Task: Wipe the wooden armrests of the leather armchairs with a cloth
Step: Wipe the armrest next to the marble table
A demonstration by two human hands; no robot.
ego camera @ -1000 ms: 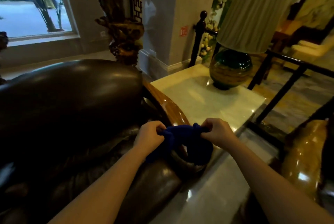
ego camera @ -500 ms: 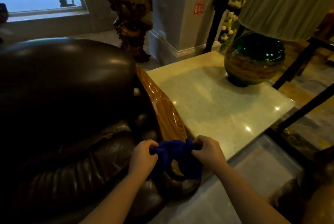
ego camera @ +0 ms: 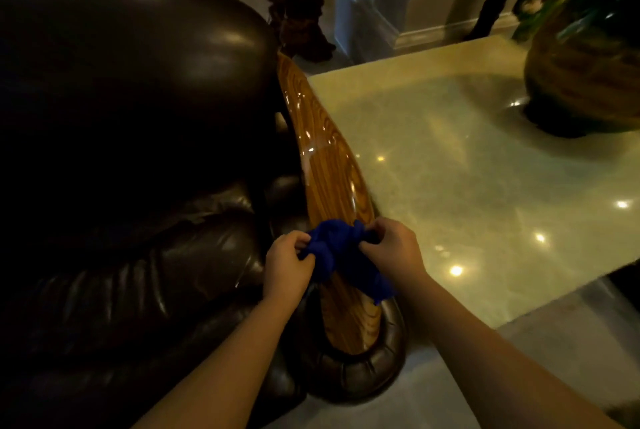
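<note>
A dark brown leather armchair [ego camera: 121, 116] fills the left half of the view. Its glossy wooden armrest [ego camera: 322, 158] runs from the chair back down toward me, ending in a rounded leather front. A bunched blue cloth [ego camera: 341, 255] lies across the near part of the armrest. My left hand [ego camera: 287, 264] grips the cloth's left end and my right hand [ego camera: 389, 248] grips its right end. One tail of the cloth hangs over the armrest's right side.
A pale polished stone side table [ego camera: 467, 186] stands right against the armrest. A round green and brown lamp base [ego camera: 585, 75] sits at its far right corner. A dark carved wooden sculpture [ego camera: 301, 2] and a pillar stand behind the chair.
My head has tilted down and moved closer, so the armrest and table fill more of the view. Both hands still hold the cloth on the armrest, further up from its front end.
</note>
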